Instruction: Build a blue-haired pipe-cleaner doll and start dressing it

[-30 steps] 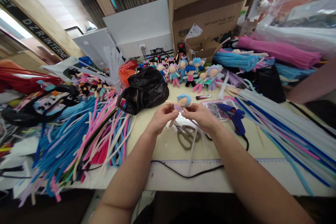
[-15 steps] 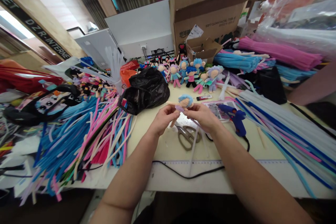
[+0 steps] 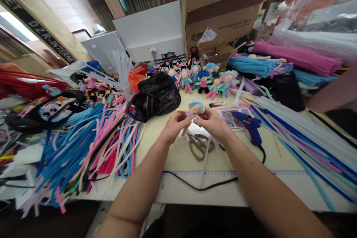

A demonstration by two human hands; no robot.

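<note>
A small pipe-cleaner doll point(image 3: 196, 107) with light blue hair and a beige face is held up between my two hands. My left hand point(image 3: 176, 125) pinches its body from the left, around a pale purple part. From the other side my right hand point(image 3: 213, 123) grips the doll with thumb and fingers. A pale pipe cleaner point(image 3: 205, 160) hangs below my right hand toward the table edge. Scissors point(image 3: 199, 147) with grey-brown handles lie under my hands, their blades partly hidden. To the right rests a blue glue gun point(image 3: 251, 124).
Finished dolls point(image 3: 203, 78) stand in a group at the back, before a cardboard box point(image 3: 220, 18). Colourful pipe cleaners point(image 3: 75, 145) cover the left side; white and blue ones point(image 3: 306, 134) lie right. A black plastic bag point(image 3: 158, 95) sits mid-left. A black cable point(image 3: 192, 185) crosses the front.
My hands keep hold of the doll in nearly the same place. The doll's head has tipped very slightly left; little else differs.
</note>
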